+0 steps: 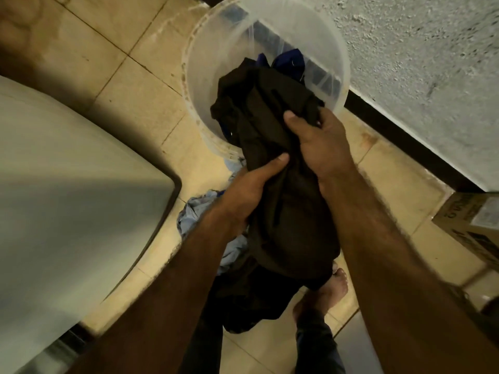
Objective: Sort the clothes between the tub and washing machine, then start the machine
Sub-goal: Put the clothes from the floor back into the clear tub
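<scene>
A dark brown garment (272, 136) hangs bunched between both my hands, above the near rim of a clear plastic tub (205, 63). My left hand (251, 187) grips its lower left side, thumb on top. Higher up, my right hand (316, 139) clutches its right edge. Inside the tub, behind the garment, lies a blue piece of clothing (289, 60). The washing machine (67, 184) fills the left side, white, with its lid surface towards me. A light blue cloth (194, 211) lies on the floor beside the machine's corner, partly hidden by my left arm.
Beige floor tiles (113, 49) surround the tub. A rough white wall (418, 63) with a dark skirting runs along the right. A cardboard box (475, 225) stands at the right edge. My bare foot (332, 287) is on the tiles below the garment.
</scene>
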{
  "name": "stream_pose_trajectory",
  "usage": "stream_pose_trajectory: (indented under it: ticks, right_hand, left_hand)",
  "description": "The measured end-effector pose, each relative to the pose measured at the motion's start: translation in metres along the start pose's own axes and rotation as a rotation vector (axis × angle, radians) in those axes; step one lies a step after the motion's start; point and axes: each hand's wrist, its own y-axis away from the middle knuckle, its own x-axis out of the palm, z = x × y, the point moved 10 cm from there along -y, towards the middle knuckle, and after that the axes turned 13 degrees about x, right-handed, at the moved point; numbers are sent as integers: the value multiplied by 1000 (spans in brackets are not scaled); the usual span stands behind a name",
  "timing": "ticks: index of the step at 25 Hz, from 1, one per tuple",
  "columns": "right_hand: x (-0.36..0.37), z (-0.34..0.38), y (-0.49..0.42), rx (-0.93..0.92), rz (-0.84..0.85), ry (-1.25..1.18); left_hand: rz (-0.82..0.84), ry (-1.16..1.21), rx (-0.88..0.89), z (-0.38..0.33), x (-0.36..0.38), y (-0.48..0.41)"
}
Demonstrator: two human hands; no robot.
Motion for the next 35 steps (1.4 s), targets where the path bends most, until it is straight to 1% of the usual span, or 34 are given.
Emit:
stream_pose_trajectory:
  ticks: [1,2,5,6,7,9,10,12,13,15,16,17,18,20,21,23,24,25,27,29,31,32,33,35]
  right_hand:
    - [-5,-11,5,18,-26,51]
    - [-6,-28,12,82,9,80]
    - [6,-87,37,282,235,203]
    - [6,-95,44,289,271,260]
    - [5,-98,46,251,281,301]
    - [1,-86,46,104,228,334]
    - [-2,-77,46,43,196,298]
    - [-3,-54,45,-21,150,154]
    - [0,-44,43,-36,163,79]
    - [8,-28,32,-24,171,-21]
    - [9,-20,24,-6,143,-42]
    - [9,-14,13,11,100,-51]
    - [9,-9,4,28,59,-56]
    - [11,-5,-8,55,-3,-43]
    - [10,-5,-11,51,-25,-27]
    - [6,-12,-8,77,-33,2]
    - [7,-23,-4,124,9,5]
    - [14,-37,1,185,97,18]
    - [29,-71,17,317,306,42]
    - [34,-91,30,330,437,83]
    - [30,-97,37,307,464,184]
    - [27,-98,39,288,452,220]
    - [23,-99,38,253,428,215]
    - [16,-93,38,187,350,97]
  left_hand:
    - [-33,-8,34,-7,-4,-7]
    - [-74,-15,78,-16,-9,-14]
    - [-198,-147,183,-42,-22,-28]
    - [-221,-185,194,-45,-24,-31]
    - [-238,-205,206,-47,-25,-33]
    - [-280,-157,213,-49,-26,-35]
    - [-264,-93,206,-50,-23,-36]
    - [-149,72,174,-47,-12,-29]
    - [-140,117,141,-39,-13,-20]
    - [-216,101,34,-9,-27,4]
    - [-210,101,-22,3,-28,15]
    - [-160,127,-44,6,-19,22]
    - [-97,132,-40,5,-11,22]
    - [-31,65,-77,2,0,19]
    - [-30,26,-88,0,3,16]
    - [-82,-69,-44,-7,-3,5]
    - [-114,-98,-33,-11,-7,1]
    - [-151,-120,-46,-13,-11,-3]
    - [-222,-167,-130,-14,-21,-11]
    - [-260,-183,-213,-10,-29,-17]
    - [-292,-221,-200,-12,-34,-24]
    - [-286,-235,-174,-12,-36,-28]
    - [-258,-242,-155,-12,-34,-30]
    - [-186,-195,-160,-10,-26,-33]
